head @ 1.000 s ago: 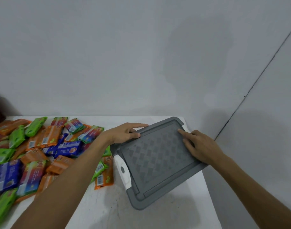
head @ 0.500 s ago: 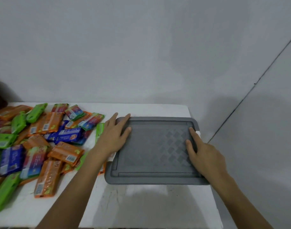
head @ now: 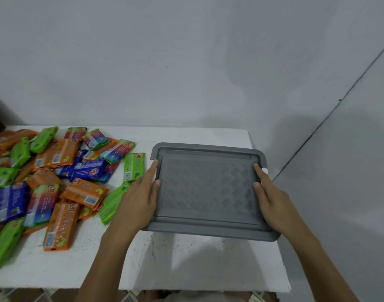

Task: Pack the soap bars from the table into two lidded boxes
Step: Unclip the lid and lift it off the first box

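A grey lid (head: 208, 188) lies flat on the right part of the white table (head: 82, 264), its long sides running left to right. It is a rectangle with rounded corners and a raised rim. The sunken middle panel carries a pattern of small diamonds, and a plain ridge runs along the far and near sides. A small white piece shows at its right edge near the far corner. What is under the lid is mostly hidden.

The left hand (head: 138, 199) lies along the lid's left short side, fingers straight and pointing away from the person. The forefinger tip and thumb tip rest on the rim. The right hand (head: 273, 203) mirrors it on the right short side, also flat and holding nothing, with the forefinger and thumb lying on the rim.

The soap bars (head: 56, 177) sit in a loose heap on the left part of the table, many overlapping. Their glossy wrappers are orange, green, blue and a red-to-blue mix, some with white barcode labels. One green bar (head: 134, 166) lies at the heap's right edge, just beside the lid and the left fingertips. Another green bar (head: 112, 201) lies slanted against the left hand — its far end is partly hidden by the hand.
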